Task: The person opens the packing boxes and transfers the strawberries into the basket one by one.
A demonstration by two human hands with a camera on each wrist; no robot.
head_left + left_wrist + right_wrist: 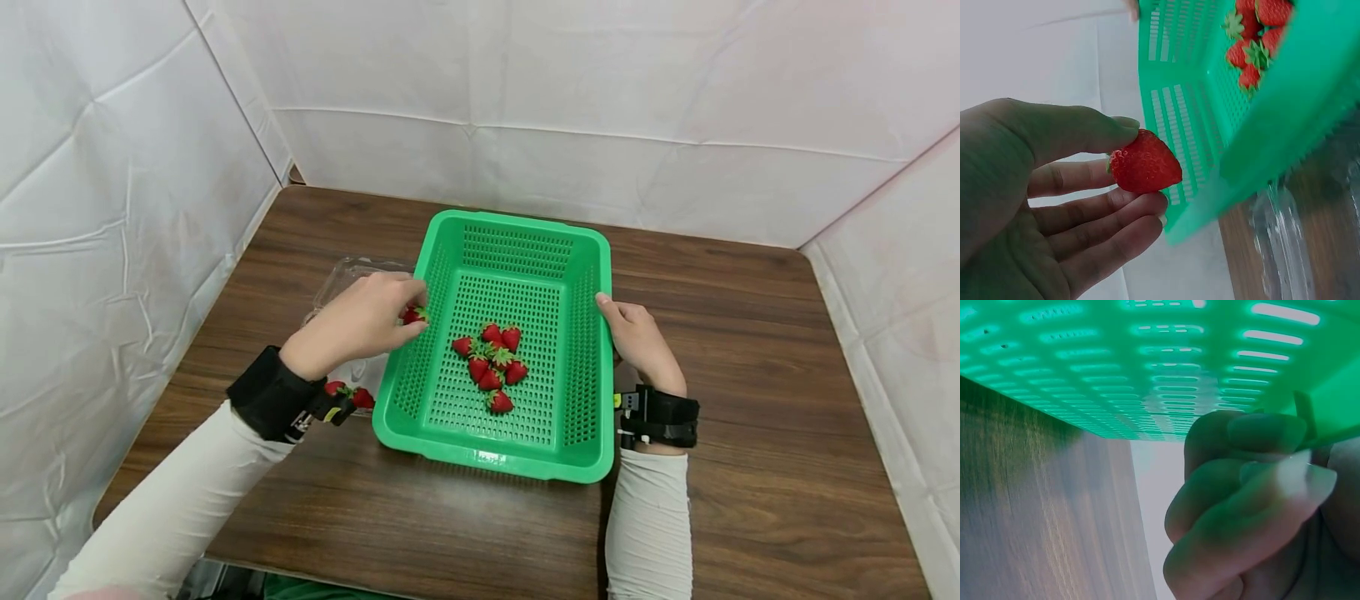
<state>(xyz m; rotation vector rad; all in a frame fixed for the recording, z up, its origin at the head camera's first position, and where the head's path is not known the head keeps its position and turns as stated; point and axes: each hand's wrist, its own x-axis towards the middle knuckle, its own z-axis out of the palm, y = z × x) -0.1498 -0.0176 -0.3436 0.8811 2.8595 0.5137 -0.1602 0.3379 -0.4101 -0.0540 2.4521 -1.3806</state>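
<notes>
Nearest, at seven o'clock, a white fabric sleeve [165,492] leads to the left hand [360,321], its thumb and fingers pinching one red, green-leaved strawberry [1146,164] just beside the nine-o'clock rim of a green, rectangular, perforated plastic basket [517,221]. Near that hand, a clear plastic tray [366,371] shows other strawberries [363,398]. The right hand [637,337] curls its fingers on the basket's three-o'clock side. Inside, berries [491,379] cluster mid-floor, one towards six o'clock. Apparently fruit is being transferred; the next move seems to call for clearing the rim, then gently parting the left fingers.
</notes>
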